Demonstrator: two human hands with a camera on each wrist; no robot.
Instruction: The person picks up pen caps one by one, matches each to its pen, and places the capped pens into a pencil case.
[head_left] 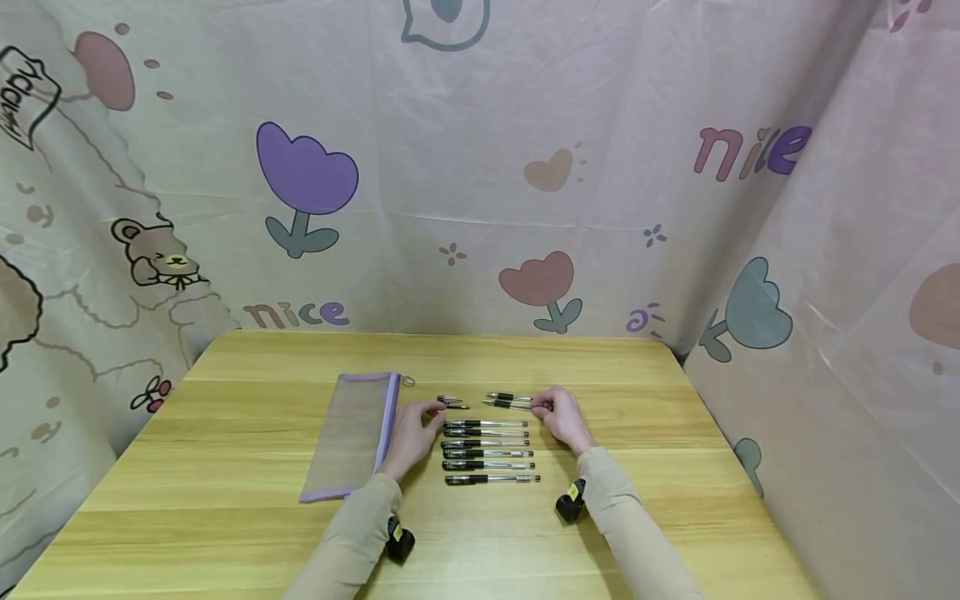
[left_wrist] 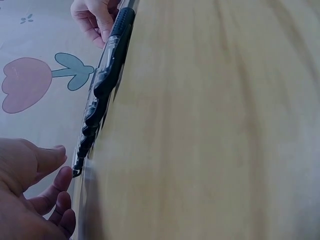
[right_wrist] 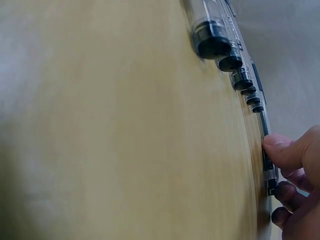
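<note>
In the head view, several capped gel pens [head_left: 487, 454] with black grips lie in a stack of parallel rows on the table. Beyond them are two pens [head_left: 504, 397] without caps, tips pointing left, and two small dark pieces that look like pen caps [head_left: 450, 399]. My right hand [head_left: 561, 417] pinches the rear end of the nearer uncapped pen [right_wrist: 266, 150], thumb on its barrel in the right wrist view. Beside the cap-like pieces is my left hand [head_left: 411, 433]; its thumb and forefinger are apart, with nothing seen between them in the left wrist view.
A flat mesh zip pouch [head_left: 348, 437] with purple edging lies left of the pens, partly behind my left hand. The wooden table [head_left: 247, 450] meets a printed cloth backdrop [head_left: 450, 283] at its far edge. Black wrist devices [head_left: 571, 502] sit under both sleeves.
</note>
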